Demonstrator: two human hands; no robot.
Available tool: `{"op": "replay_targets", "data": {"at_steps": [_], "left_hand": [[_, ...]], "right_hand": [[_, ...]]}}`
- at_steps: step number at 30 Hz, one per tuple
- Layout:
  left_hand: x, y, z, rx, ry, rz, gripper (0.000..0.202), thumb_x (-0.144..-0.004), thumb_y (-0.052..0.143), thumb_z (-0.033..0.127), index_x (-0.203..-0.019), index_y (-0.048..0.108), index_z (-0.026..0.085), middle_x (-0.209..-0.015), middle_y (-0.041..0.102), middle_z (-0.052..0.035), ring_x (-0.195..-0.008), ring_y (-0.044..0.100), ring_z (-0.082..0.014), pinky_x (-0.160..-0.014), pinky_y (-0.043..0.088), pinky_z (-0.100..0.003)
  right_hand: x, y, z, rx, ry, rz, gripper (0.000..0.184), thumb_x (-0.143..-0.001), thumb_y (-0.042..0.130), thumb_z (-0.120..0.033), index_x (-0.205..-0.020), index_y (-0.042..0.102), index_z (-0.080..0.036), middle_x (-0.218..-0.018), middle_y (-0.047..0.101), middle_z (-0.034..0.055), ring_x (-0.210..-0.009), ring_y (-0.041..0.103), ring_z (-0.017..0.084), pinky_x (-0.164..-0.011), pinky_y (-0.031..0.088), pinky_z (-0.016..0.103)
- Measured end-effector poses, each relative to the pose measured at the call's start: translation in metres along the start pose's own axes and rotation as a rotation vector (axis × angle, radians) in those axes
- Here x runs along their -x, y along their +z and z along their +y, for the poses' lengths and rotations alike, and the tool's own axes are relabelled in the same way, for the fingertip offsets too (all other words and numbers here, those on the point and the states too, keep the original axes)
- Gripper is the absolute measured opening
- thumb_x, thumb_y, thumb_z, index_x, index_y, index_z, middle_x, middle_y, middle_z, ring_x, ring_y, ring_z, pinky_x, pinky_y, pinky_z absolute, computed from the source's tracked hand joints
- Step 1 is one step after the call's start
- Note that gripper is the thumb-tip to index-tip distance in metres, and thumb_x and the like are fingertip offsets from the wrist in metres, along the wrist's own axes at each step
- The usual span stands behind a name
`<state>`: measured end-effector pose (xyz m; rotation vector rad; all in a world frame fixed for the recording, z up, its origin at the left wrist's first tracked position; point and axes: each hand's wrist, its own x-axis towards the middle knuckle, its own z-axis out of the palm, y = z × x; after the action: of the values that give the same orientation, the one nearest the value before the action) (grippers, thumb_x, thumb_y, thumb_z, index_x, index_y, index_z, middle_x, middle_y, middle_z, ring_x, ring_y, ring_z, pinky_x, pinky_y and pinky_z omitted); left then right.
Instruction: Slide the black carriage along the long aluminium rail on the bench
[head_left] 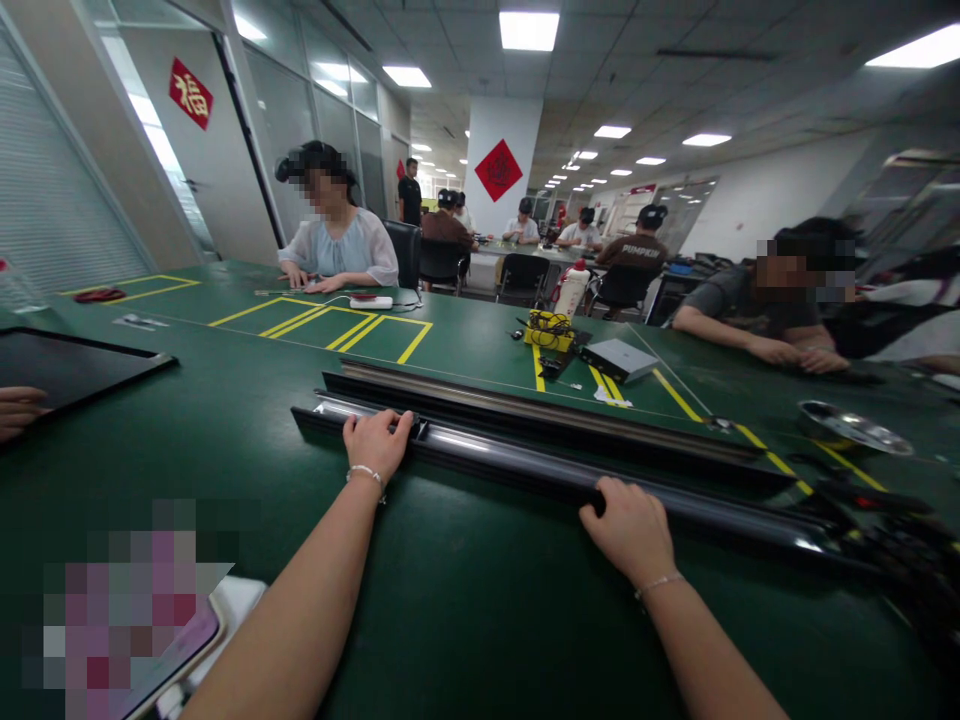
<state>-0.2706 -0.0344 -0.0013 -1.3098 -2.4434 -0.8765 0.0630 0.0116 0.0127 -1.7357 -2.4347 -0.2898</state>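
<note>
A long, glossy black bar (495, 456) lies slantwise across the green table in front of me. My left hand (376, 445) is closed near its left end, the fingertips by a small dark fitting (420, 428) on the bar. Further right, my right hand (634, 525) grips the near edge of the same bar; its fingers curl over the top and partly hide it. Just behind, and roughly parallel, lies a second long dark rail (555, 405) with a brownish strip along it. Neither hand touches that one.
A phone (176, 650) lies at the near left. The green table (247, 400) also carries a dark panel (75, 362), a grey box (619, 360), a yellow cable holder (549, 330), a metal dish (855, 428) and black clutter (900, 540) at right. Co-workers sit across and at right.
</note>
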Motion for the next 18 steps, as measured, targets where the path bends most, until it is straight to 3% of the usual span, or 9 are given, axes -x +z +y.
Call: {"op": "replay_targets", "data": {"at_steps": [8,18], "left_hand": [[0.0,0.001,0.002,-0.021,-0.021,0.023,0.044,-0.077,0.028,0.052,-0.064,0.059,0.024,-0.071,0.063,-0.0016,-0.081,0.053,-0.0194,-0.093,0.02,-0.04],[-0.001,0.0,0.002,-0.01,-0.024,-0.006,0.043,-0.077,0.028,0.052,-0.065,0.058,0.023,-0.071,0.064,-0.001,-0.081,0.054,-0.019,-0.094,0.019,-0.04]], "right_hand": [[-0.017,-0.01,0.007,-0.031,-0.086,-0.257,0.031,-0.072,0.042,-0.04,-0.094,0.055,-0.024,-0.091,0.063,0.0045,-0.083,0.056,0.021,-0.068,0.035,0.031],[-0.017,-0.008,0.01,-0.038,-0.108,-0.213,0.032,-0.074,0.044,-0.043,-0.096,0.057,-0.023,-0.091,0.063,0.0059,-0.085,0.055,0.02,-0.069,0.036,0.031]]}}
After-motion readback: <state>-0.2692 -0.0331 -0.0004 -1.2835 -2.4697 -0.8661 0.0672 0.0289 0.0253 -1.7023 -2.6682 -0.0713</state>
